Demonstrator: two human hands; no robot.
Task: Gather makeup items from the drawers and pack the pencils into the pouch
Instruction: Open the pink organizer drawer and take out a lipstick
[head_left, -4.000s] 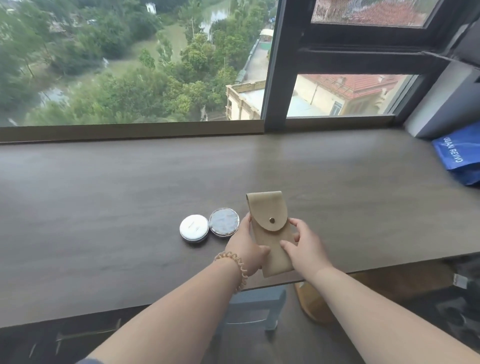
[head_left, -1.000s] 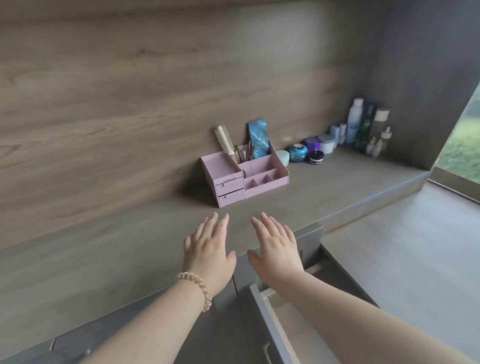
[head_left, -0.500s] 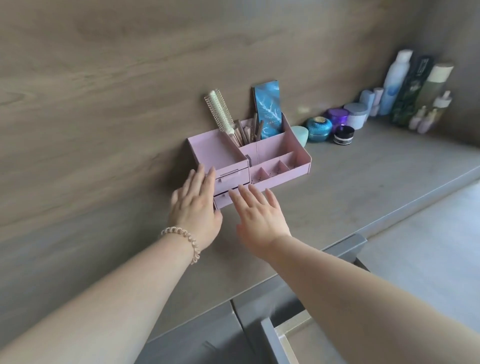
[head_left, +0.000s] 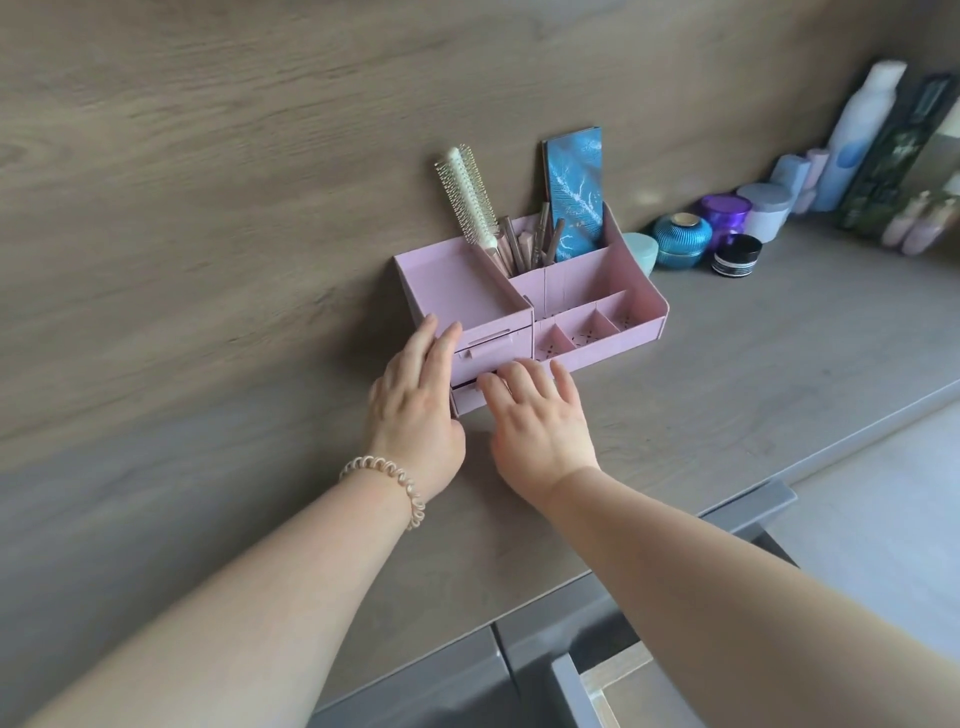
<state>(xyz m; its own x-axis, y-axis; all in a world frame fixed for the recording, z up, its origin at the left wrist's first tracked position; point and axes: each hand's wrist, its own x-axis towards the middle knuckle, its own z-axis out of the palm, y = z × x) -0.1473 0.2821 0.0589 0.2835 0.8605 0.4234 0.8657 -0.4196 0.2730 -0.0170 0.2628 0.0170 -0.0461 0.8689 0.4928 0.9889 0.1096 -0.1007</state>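
Observation:
A pink organizer (head_left: 613, 291) with two small front drawers stands against the wooden wall on the counter. Several makeup pencils (head_left: 524, 244) stand upright in its rear compartment beside a round hairbrush (head_left: 467, 200) and a blue patterned case (head_left: 574, 197). My left hand (head_left: 415, 395), wearing a coil bracelet, rests with straight fingers on the left front corner, at the upper drawer (head_left: 493, 353). My right hand (head_left: 540, 415) reaches the lower drawer (head_left: 467, 400), which sticks out slightly; its fingertips lie at the drawer's front. The pouch is out of view.
Jars (head_left: 680, 241), a small black pot (head_left: 736, 254) and several bottles (head_left: 857, 140) line the wall to the right. Below the counter edge, a grey cabinet drawer (head_left: 582, 691) stands pulled out near my right forearm.
Both hands have moved forward onto the organizer's drawer fronts. Four seconds ago they held the beige pouch at the window desk; the view has since turned to the counter.

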